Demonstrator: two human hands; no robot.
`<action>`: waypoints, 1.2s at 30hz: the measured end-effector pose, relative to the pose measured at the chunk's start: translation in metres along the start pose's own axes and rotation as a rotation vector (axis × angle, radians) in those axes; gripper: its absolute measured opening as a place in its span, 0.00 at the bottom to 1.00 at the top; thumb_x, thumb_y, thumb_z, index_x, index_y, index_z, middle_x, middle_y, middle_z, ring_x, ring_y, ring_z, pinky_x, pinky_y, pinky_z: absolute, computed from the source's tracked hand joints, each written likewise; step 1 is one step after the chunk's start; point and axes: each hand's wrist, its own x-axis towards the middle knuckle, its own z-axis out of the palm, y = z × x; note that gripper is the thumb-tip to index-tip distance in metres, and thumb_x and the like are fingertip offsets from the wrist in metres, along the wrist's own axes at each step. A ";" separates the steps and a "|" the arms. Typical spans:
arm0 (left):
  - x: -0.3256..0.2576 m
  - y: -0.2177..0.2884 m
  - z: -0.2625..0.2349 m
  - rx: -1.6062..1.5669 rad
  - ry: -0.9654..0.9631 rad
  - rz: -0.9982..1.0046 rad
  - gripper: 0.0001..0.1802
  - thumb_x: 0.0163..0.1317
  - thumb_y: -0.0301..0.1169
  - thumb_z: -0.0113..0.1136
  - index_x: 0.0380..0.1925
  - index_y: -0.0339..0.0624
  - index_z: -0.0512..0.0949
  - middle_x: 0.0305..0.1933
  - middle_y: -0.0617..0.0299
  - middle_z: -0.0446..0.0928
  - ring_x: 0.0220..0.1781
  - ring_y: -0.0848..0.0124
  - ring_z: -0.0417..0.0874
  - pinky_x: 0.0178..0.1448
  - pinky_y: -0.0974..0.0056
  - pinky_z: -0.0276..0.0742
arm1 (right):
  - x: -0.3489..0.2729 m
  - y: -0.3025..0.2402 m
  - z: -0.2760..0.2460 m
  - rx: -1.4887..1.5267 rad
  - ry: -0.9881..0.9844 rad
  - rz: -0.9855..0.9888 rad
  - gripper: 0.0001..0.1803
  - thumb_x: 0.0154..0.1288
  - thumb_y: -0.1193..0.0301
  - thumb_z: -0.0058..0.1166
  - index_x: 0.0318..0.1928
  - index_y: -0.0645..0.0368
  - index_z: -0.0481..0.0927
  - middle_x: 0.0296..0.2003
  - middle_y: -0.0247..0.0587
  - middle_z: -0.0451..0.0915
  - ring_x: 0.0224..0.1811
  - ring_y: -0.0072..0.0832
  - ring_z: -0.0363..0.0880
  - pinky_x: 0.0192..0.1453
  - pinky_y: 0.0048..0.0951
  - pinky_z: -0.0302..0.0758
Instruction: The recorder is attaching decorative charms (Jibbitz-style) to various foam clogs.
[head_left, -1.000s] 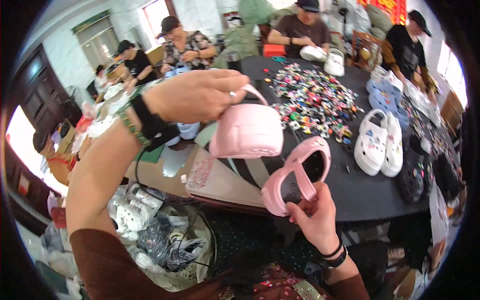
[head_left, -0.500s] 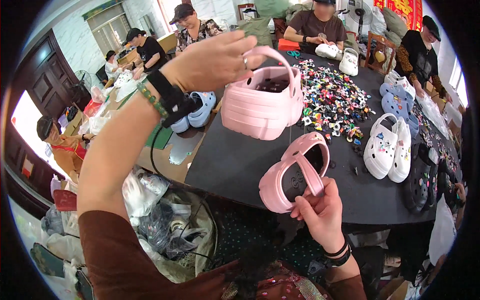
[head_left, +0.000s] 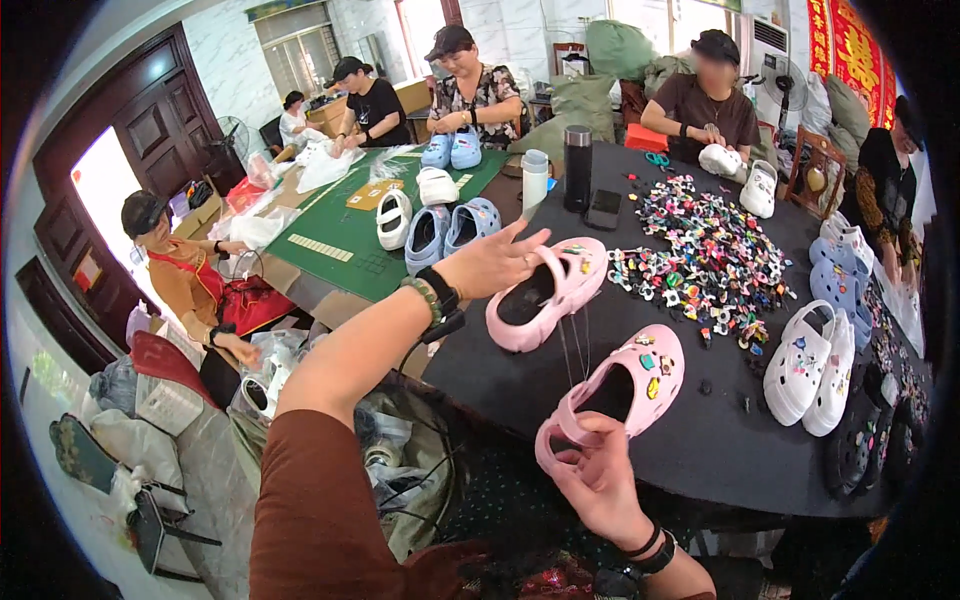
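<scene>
Two pink clogs hang from my hands above the near edge of the black table [head_left: 480,375]. The upper pink clog [head_left: 510,328] is tilted, its toe pointing right, with my left hand [head_left: 492,264] closed at its strap. My right hand [head_left: 604,482] pinches the heel strap of the lower pink clog [head_left: 650,385], whose toe points up and right. Small colourful charms [head_left: 652,386] sit on the lower clog's upper, and a few show on the other one too. Thin clear strands stretch between the two clogs.
Loose charms [head_left: 700,255] are heaped beyond the clogs. White clogs [head_left: 795,370], blue clogs [head_left: 838,275] and black clogs [head_left: 850,450] line the right. A black tumbler [head_left: 577,170] and a phone [head_left: 603,209] lie behind. Co-workers sit around; left is a green mat [head_left: 325,245].
My left hand has come down with its clog, which has turned from heel-on to toe right. The right-hand clog has tipped so its charms show. My view has shifted, revealing more table behind.
</scene>
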 end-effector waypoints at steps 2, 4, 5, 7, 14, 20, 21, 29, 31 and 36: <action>-0.009 0.010 -0.008 -0.041 0.023 -0.125 0.10 0.58 0.31 0.55 0.37 0.46 0.82 0.54 0.67 0.77 0.73 0.64 0.66 0.78 0.45 0.51 | 0.007 0.015 0.005 -0.024 -0.068 -0.057 0.37 0.61 0.87 0.58 0.65 0.54 0.54 0.61 0.44 0.60 0.64 0.31 0.68 0.60 0.34 0.75; -0.011 0.017 -0.021 -0.211 0.051 -0.233 0.10 0.57 0.29 0.55 0.38 0.43 0.82 0.54 0.62 0.79 0.66 0.61 0.72 0.74 0.46 0.58 | 0.014 0.026 0.005 -0.007 -0.118 -0.025 0.41 0.60 0.86 0.60 0.67 0.54 0.53 0.64 0.41 0.55 0.68 0.35 0.66 0.64 0.35 0.72; -0.010 0.016 -0.042 -0.316 0.072 -0.267 0.12 0.57 0.28 0.55 0.40 0.40 0.82 0.54 0.58 0.79 0.61 0.58 0.76 0.70 0.48 0.63 | 0.019 0.022 0.009 0.062 -0.130 -0.005 0.43 0.59 0.85 0.61 0.69 0.54 0.51 0.64 0.41 0.54 0.70 0.36 0.64 0.66 0.36 0.70; -0.001 0.025 -0.088 -0.433 0.143 -0.379 0.10 0.55 0.24 0.59 0.37 0.39 0.83 0.47 0.56 0.82 0.53 0.56 0.79 0.62 0.49 0.69 | 0.031 0.020 0.015 0.166 -0.207 -0.093 0.46 0.58 0.83 0.63 0.71 0.54 0.49 0.70 0.46 0.47 0.74 0.42 0.59 0.70 0.43 0.68; 0.020 0.088 -0.168 -1.591 0.127 -0.931 0.09 0.69 0.26 0.56 0.44 0.32 0.79 0.41 0.58 0.82 0.42 0.73 0.81 0.47 0.67 0.76 | 0.045 0.020 0.035 -0.301 -0.437 -0.255 0.47 0.57 0.76 0.63 0.72 0.59 0.50 0.76 0.59 0.36 0.76 0.58 0.52 0.73 0.48 0.65; 0.021 0.123 -0.161 -2.469 -0.086 -1.107 0.23 0.77 0.34 0.44 0.65 0.27 0.65 0.67 0.44 0.69 0.70 0.56 0.71 0.75 0.54 0.64 | 0.022 -0.005 -0.007 -0.582 -0.665 -0.132 0.18 0.62 0.75 0.58 0.52 0.63 0.72 0.53 0.56 0.73 0.54 0.53 0.77 0.57 0.44 0.77; 0.024 0.127 -0.162 -2.475 -0.088 -1.105 0.23 0.77 0.34 0.44 0.65 0.27 0.65 0.67 0.44 0.69 0.70 0.56 0.71 0.75 0.54 0.64 | 0.018 -0.017 -0.016 -0.645 -0.682 -0.080 0.12 0.63 0.75 0.57 0.46 0.63 0.75 0.43 0.53 0.79 0.48 0.51 0.80 0.52 0.45 0.78; 0.071 0.144 -0.130 -2.986 0.169 -1.204 0.27 0.79 0.41 0.43 0.68 0.31 0.63 0.69 0.50 0.68 0.70 0.61 0.70 0.73 0.54 0.67 | 0.000 -0.042 -0.071 -0.885 0.011 -0.215 0.08 0.61 0.79 0.60 0.41 0.61 0.79 0.39 0.46 0.81 0.42 0.44 0.82 0.47 0.38 0.79; 0.083 0.144 -0.127 -3.153 0.215 -1.174 0.28 0.79 0.42 0.44 0.68 0.32 0.63 0.68 0.49 0.70 0.67 0.61 0.74 0.71 0.54 0.70 | -0.001 -0.036 -0.075 -0.947 0.135 -0.238 0.09 0.59 0.81 0.62 0.41 0.61 0.80 0.40 0.44 0.82 0.43 0.42 0.82 0.48 0.35 0.80; 0.090 0.162 -0.094 -3.179 0.181 -1.206 0.27 0.79 0.44 0.43 0.65 0.31 0.65 0.63 0.46 0.75 0.63 0.57 0.78 0.68 0.52 0.74 | -0.008 -0.022 -0.074 -1.014 0.179 -0.259 0.12 0.56 0.81 0.64 0.42 0.61 0.80 0.47 0.45 0.80 0.49 0.43 0.80 0.53 0.37 0.79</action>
